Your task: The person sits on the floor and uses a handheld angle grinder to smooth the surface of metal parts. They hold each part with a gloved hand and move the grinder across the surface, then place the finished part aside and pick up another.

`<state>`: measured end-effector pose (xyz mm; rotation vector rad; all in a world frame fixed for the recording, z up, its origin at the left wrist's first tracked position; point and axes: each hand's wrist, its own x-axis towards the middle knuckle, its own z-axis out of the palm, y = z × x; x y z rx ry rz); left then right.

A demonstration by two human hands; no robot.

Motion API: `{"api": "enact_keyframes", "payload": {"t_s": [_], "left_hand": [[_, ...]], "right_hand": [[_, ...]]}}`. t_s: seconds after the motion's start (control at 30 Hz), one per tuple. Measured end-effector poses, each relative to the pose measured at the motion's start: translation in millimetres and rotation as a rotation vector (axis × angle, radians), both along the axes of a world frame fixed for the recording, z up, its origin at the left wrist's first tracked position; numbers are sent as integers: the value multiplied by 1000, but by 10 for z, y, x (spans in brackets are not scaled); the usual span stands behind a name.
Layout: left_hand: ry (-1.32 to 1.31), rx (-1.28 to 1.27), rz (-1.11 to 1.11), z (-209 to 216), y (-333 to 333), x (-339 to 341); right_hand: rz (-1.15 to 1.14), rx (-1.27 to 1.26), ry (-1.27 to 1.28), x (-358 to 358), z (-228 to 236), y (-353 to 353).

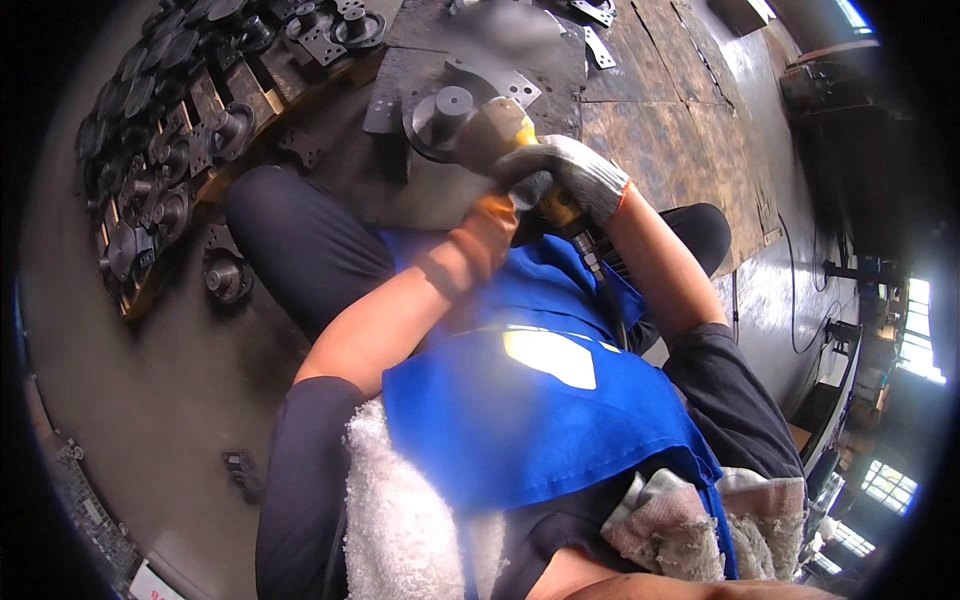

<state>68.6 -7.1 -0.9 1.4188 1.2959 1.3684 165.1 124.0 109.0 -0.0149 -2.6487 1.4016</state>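
Parts (233, 128) crowd the pallet (243, 86) leftward, left grip (528, 191) and right grip (585, 175) clasping yellow tool (560, 208).

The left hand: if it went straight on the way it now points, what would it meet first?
Probably the yellow tool or the gloved right hand on it; depth makes the order unclear.

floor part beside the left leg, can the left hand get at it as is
Probably not: the left hand appears to grip the yellow tool, and the left leg lies between that hand and the floor part.
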Motion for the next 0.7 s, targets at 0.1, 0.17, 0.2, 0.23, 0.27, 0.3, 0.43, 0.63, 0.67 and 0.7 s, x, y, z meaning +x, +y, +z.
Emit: {"api": "enact_keyframes", "payload": {"t_s": [0.1,0.17,0.2,0.23,0.27,0.3,0.43,0.63,0.67,0.7], "left_hand": [[195,-8,86,150,-26,-64],[80,-78,75,530,-95,-83],[0,-93,57,595,-107,-61],[-75,-109,41,666,-126,-48],[-122,-87,35,648,-128,-24],[-163,-68,34,597,-123,-4],[-303,-58,70,510,-111,48],[-255,-234,134,576,-31,-55],[-246,-150,125,629,-54,-55],[-244,-100,129,610,-85,-9]], "right_hand": [[-103,-134,-29,32,-51,-23],[-217,-285,-31,116,-50,-118],[-252,-325,-22,169,-31,-173],[-286,-368,-7,215,-13,-236],[-289,-368,10,249,19,-289],[-291,-362,-6,266,16,-286],[-277,-201,-137,243,34,-256],[-391,-425,-266,49,105,-198],[-429,-530,-266,58,105,-216],[-466,-635,-266,76,105,-245]]}}
